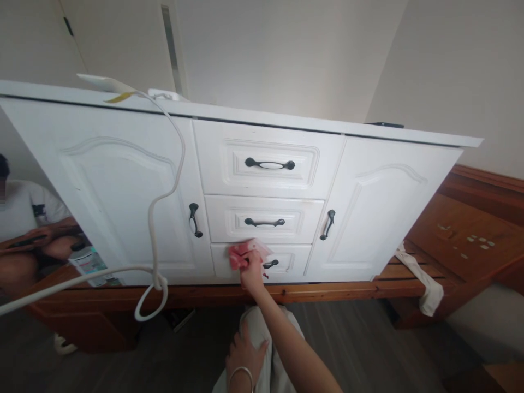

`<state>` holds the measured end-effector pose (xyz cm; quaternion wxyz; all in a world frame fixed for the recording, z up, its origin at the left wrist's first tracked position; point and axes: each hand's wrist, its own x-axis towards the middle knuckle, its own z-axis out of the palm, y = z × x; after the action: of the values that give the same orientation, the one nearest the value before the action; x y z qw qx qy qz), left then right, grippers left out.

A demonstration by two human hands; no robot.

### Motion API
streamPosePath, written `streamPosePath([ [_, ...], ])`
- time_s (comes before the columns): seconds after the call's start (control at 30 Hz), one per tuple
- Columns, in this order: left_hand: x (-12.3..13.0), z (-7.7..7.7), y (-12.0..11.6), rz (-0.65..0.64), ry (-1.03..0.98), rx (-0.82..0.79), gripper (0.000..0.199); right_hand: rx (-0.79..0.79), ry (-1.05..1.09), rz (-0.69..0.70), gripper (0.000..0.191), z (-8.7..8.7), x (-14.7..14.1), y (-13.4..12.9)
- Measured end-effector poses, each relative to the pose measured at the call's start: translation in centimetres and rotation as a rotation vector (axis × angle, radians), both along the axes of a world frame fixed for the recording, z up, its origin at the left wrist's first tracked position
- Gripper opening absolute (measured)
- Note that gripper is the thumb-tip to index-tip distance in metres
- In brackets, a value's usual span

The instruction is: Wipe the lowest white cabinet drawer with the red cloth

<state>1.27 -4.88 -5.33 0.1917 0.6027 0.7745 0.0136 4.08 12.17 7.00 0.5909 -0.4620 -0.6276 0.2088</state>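
Note:
My right hand (pixel 251 273) holds a pink cloth (pixel 241 254) pressed against the front of the bottom drawer (pixel 292 261) of a white cabinet (pixel 123 180). The cloth covers the left part of that drawer's black handle (pixel 271 264). My left hand (pixel 244 355), with a bracelet on its wrist, rests flat on my knee in light trousers, holding nothing. Above the bottom drawer are a middle drawer (pixel 264 218) and a top drawer (pixel 270 161), both closed.
A white cable (pixel 158 218) hangs from the cabinet top and is knotted in front of the left door. The cabinet stands on a wooden frame (pixel 327 292). Another person (pixel 28 234) sits at the left. A white cloth (pixel 426 286) drapes over wood at the right.

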Motion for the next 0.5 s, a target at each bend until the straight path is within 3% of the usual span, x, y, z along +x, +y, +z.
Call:
streamPosePath([
  [0.07,0.1,0.7,-0.6,-0.056,0.073,0.039,0.062,0.033,-0.309,0.096,0.02,0.3,-4.0,0.5],
  [0.13,-0.1,1.3,-0.9,-0.117,0.103,0.037,0.057,0.042,-0.61,0.11,0.026,0.3,-6.9,0.9],
  [0.23,-0.6,1.5,-0.9,-0.13,0.09,0.01,0.056,0.08,-0.9,0.109,0.027,-0.6,-8.2,0.8],
  [0.37,-0.7,0.3,-0.5,-0.063,0.101,0.14,0.058,0.151,-1.039,0.268,0.021,-2.9,-4.6,0.4],
  [0.5,-0.3,-0.7,-0.1,-0.029,0.099,0.213,0.072,0.172,-1.099,0.382,0.015,-5.0,3.2,0.3],
])
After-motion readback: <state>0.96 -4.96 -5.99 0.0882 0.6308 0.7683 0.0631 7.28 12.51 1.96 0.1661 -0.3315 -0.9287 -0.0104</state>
